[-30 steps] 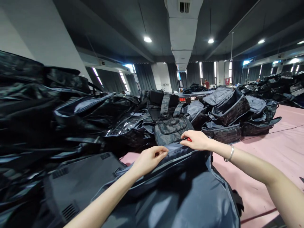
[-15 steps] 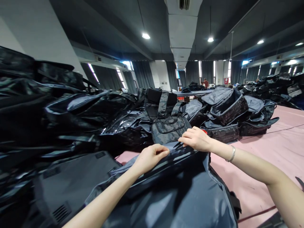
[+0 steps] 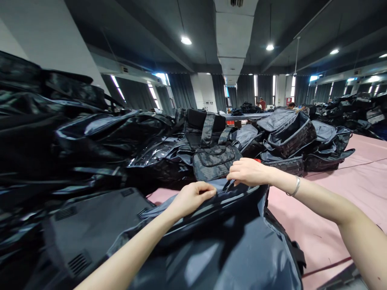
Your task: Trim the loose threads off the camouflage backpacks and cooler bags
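Observation:
An open backpack [image 3: 242, 245] with a smooth dark grey lining lies right in front of me. At its far edge my left hand [image 3: 193, 197] is closed, thumb and forefinger pinching the bag's rim fabric. Just to the right, above the same edge, my right hand [image 3: 249, 172] is closed around what look like thread snips. A bit of red [image 3: 257, 160] shows behind that hand, and a dark pointed tip shows below its fingers; the palm hides the rest. The fingertips are close to the bag's seam.
Dark backpacks are heaped on the left [image 3: 90, 141]. Several open camouflage bags [image 3: 292, 135] lie ahead on the pink table cover [image 3: 341, 189]. A flat grey panel [image 3: 99, 225] with black slotted patches lies beside the backpack. People [image 3: 261, 104] are far off at the back.
My right hand has risen slightly with the red-ended tool. The left hand keeps its pinch on the rim. The view has shifted a little.

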A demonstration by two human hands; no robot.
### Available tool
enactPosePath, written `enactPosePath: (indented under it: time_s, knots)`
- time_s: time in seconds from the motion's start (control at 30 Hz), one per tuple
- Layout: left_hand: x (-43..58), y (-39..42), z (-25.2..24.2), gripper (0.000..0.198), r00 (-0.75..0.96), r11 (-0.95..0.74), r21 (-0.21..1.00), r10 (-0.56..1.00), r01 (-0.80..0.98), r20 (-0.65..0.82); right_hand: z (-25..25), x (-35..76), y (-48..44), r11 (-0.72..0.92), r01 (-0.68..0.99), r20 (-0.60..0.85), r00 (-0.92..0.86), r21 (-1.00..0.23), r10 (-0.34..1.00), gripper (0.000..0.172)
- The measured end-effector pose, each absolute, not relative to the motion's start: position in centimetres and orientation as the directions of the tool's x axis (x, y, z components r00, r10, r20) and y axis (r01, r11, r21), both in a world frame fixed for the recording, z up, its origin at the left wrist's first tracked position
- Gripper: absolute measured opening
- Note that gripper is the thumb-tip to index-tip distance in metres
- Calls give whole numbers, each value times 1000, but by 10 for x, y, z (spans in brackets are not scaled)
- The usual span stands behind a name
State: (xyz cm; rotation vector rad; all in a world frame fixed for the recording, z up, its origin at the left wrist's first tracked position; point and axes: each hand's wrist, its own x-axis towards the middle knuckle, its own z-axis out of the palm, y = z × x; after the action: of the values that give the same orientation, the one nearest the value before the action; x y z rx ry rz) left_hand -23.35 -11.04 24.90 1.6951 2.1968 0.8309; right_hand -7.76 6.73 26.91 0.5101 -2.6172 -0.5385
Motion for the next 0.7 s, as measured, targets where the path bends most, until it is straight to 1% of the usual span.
enactPosePath:
  time_s: [0.07, 0.17, 0.23, 0.33, 0.47, 0.7]
  knots:
    - [-231, -113, 250, 34, -283, 159, 574, 950, 803, 132, 269, -81, 70, 883, -321, 321, -844, 341, -430, 17]
    - [-228, -115, 252, 33, -265, 153, 569, 957, 808, 119, 265, -86, 73, 905, -370, 358, -832, 211, -423, 18]
    - [-226, -116, 253, 33, -259, 149, 568, 959, 809, 117, 262, -89, 73, 917, -364, 385, -832, 164, -399, 19]
    - [-226, -116, 254, 33, -243, 141, 563, 964, 814, 111, 260, -91, 73, 920, -368, 395, -832, 136, -391, 19]
    - [-226, -116, 254, 33, -225, 138, 542, 969, 829, 97, 258, -90, 74, 907, -396, 384, -823, 141, -419, 17]
    - [-228, -115, 252, 36, -230, 142, 535, 968, 833, 101, 249, -92, 78, 880, -363, 385, -798, 306, -463, 18]
